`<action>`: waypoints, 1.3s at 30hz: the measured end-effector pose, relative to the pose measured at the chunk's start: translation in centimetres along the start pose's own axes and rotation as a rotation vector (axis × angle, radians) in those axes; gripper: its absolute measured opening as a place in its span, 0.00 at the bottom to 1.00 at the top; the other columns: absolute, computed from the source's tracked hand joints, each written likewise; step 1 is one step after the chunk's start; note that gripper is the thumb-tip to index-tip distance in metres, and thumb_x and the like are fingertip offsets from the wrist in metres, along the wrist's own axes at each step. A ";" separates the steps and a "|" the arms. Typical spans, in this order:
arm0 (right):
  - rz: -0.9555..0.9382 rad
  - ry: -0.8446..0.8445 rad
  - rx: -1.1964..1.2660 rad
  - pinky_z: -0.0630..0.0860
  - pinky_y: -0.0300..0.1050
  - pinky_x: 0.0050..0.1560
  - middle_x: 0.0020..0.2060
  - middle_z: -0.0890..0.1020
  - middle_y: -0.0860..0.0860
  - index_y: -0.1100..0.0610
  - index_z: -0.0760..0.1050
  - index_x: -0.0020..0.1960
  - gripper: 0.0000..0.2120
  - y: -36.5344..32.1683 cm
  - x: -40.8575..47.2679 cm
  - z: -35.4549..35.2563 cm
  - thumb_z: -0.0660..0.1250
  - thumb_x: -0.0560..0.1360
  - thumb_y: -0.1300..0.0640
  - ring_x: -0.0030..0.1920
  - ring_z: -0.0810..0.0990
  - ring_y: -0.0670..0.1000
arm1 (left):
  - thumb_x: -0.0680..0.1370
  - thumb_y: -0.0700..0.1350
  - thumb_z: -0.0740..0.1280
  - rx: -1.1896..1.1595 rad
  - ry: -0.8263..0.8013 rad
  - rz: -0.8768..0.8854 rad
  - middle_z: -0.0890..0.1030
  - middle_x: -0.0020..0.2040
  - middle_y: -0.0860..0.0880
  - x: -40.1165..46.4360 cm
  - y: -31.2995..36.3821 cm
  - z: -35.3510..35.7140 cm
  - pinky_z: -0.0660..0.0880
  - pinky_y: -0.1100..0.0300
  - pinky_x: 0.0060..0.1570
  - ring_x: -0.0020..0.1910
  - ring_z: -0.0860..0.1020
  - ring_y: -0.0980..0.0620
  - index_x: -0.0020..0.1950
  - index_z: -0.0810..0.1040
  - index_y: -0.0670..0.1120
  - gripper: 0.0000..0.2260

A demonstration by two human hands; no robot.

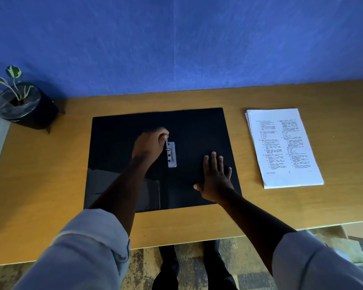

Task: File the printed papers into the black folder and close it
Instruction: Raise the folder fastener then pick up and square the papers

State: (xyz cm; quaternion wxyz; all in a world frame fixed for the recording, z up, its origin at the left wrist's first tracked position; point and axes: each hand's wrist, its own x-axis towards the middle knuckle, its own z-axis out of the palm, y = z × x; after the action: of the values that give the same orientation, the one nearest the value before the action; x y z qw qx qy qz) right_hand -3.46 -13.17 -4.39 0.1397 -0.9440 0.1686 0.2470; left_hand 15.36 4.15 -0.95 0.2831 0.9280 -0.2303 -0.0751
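Observation:
The black folder [197, 130] lies spread open and flat in the middle of the wooden desk [50, 185]. Its silver lever-arch mechanism [172, 156] sits near the spine. My left hand [149, 143] pinches the lever at the mechanism's far end with curled fingers. My right hand [216, 176] rests flat on the folder's right half, fingers straight and spread. The stack of printed papers [283, 147] lies on the desk just right of the folder, untouched.
A small potted plant [23, 107] in a black pot stands at the desk's far left corner. A blue wall [176, 38] backs the desk. Bare desk shows left of the folder and along the front edge.

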 end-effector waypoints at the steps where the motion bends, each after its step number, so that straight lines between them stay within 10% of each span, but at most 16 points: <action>1: -0.001 0.002 0.002 0.45 0.70 0.75 0.79 0.32 0.59 0.56 0.32 0.80 0.54 0.0 0.0 0.0 0.65 0.75 0.34 0.79 0.33 0.64 | 0.80 0.48 0.64 0.004 -0.002 0.003 0.84 0.54 0.54 0.1 0.1 0.1 0.78 0.53 0.48 0.50 0.82 0.47 0.57 0.80 0.54 0.08; 13: 0.001 0.005 0.017 0.46 0.71 0.76 0.79 0.32 0.59 0.57 0.32 0.80 0.53 -0.2 -0.1 -0.1 0.66 0.76 0.36 0.79 0.33 0.64 | 0.80 0.46 0.62 0.163 -0.093 0.007 0.81 0.64 0.47 0.6 -0.3 0.6 0.77 0.50 0.51 0.58 0.80 0.40 0.73 0.71 0.60 0.21; 23: 0.003 0.004 0.030 0.45 0.72 0.76 0.79 0.31 0.59 0.57 0.32 0.80 0.54 -0.1 0.0 0.0 0.67 0.75 0.37 0.79 0.32 0.64 | 0.81 0.48 0.62 0.181 -0.359 -0.118 0.82 0.52 0.43 0.8 -0.6 1.3 0.71 0.56 0.38 0.40 0.79 0.44 0.79 0.51 0.65 0.31; 39: -0.014 0.014 0.067 0.44 0.71 0.76 0.79 0.31 0.59 0.57 0.32 0.80 0.53 0.1 -0.2 -0.1 0.66 0.76 0.36 0.79 0.32 0.63 | 0.80 0.44 0.64 0.032 -0.134 -0.196 0.73 0.68 0.41 -4.0 1.3 2.3 0.77 0.44 0.56 0.61 0.77 0.41 0.81 0.53 0.51 0.32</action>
State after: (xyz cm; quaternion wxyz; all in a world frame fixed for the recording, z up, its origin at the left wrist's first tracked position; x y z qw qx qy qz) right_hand -3.60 -13.27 -4.26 0.1718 -0.9416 0.1711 0.2337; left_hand 10.69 3.94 -2.10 0.2436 0.9433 -0.1579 -0.1609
